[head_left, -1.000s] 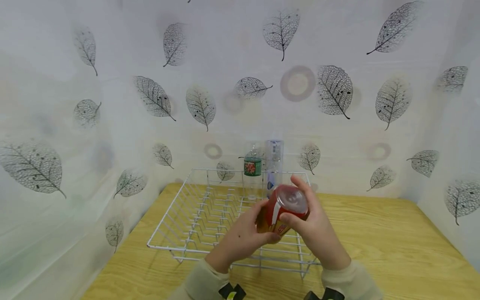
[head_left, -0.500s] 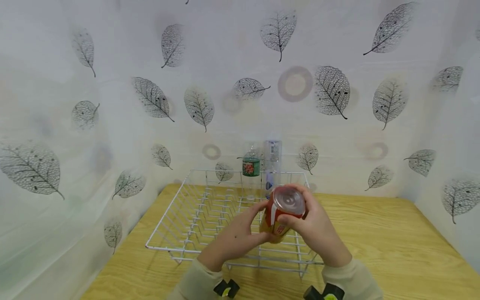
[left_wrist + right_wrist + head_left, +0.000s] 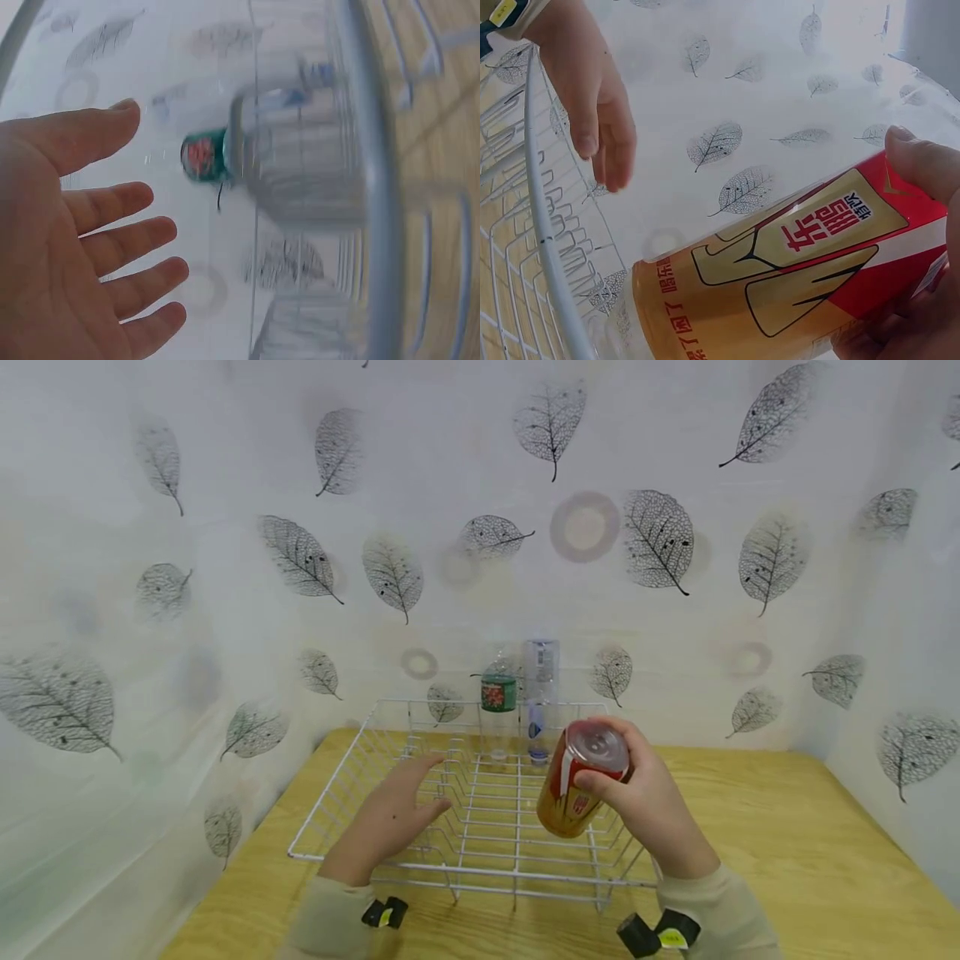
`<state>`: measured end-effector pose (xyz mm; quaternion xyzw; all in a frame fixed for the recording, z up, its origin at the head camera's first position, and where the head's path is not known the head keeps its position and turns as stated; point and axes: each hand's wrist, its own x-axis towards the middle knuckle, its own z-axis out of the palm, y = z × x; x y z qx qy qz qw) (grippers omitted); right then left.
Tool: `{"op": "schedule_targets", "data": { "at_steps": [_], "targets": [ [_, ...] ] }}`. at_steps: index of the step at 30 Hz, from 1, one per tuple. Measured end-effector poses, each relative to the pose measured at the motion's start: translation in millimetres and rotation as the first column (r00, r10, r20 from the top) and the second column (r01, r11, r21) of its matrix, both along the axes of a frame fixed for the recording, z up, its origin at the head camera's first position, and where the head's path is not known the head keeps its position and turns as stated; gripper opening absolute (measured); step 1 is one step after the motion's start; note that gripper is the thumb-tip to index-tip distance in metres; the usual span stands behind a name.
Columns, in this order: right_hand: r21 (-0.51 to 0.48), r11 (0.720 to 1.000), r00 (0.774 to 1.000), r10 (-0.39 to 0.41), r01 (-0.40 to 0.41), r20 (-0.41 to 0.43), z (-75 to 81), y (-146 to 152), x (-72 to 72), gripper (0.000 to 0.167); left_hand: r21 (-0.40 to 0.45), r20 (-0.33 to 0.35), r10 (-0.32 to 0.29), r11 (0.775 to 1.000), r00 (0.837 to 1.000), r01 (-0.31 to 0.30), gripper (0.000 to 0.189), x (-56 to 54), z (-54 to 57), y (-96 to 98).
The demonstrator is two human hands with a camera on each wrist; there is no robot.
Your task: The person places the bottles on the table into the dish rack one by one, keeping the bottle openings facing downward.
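Observation:
My right hand (image 3: 663, 806) grips a plastic drink bottle (image 3: 573, 797) with a red and gold label, fingers and thumb around its red end. It is tilted, its clear dimpled base uppermost, above the right part of a white wire dish rack (image 3: 480, 870). In the right wrist view the label of the bottle (image 3: 795, 262) faces the camera, and its clear lower end is partly cut off. To the left, my left hand (image 3: 390, 818) is over the rack, holding nothing. In the left wrist view its fingers (image 3: 127, 236) are spread and relaxed.
Two clear bottles stand at the rack's back: one with a green label (image 3: 498, 693), one bluish and label-less up top (image 3: 542, 672). Wire dividers (image 3: 450, 785) rise from the rack floor. Beneath lies a wood-grain table (image 3: 757, 843); a leaf-print curtain (image 3: 480, 602) hangs behind.
Both hands were on the drink bottle earlier. My left hand has let go and moved left; my right hand has shifted slightly right with the bottle.

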<state>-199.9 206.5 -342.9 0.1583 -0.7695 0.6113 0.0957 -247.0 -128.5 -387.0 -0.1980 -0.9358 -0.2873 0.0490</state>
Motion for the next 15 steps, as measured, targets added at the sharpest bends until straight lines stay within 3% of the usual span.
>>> {"op": "schedule_targets", "data": {
  "at_steps": [8, 15],
  "targets": [
    [0.01, 1.0, 1.0, 0.006, -0.006, 0.013, -1.0, -1, -2.2, 0.066, -0.078, -0.02, 0.078, 0.994, 0.997, -0.079, 0.071, -3.7, -1.5, -63.6],
    [0.026, 1.0, 1.0, 0.0, 0.0, 0.019, -0.5, -4, -0.8, 0.066, -0.081, -0.003, 0.126, 0.989, 0.992, -0.126, 0.077, -11.6, -4.5, -101.6]
  ]
}}
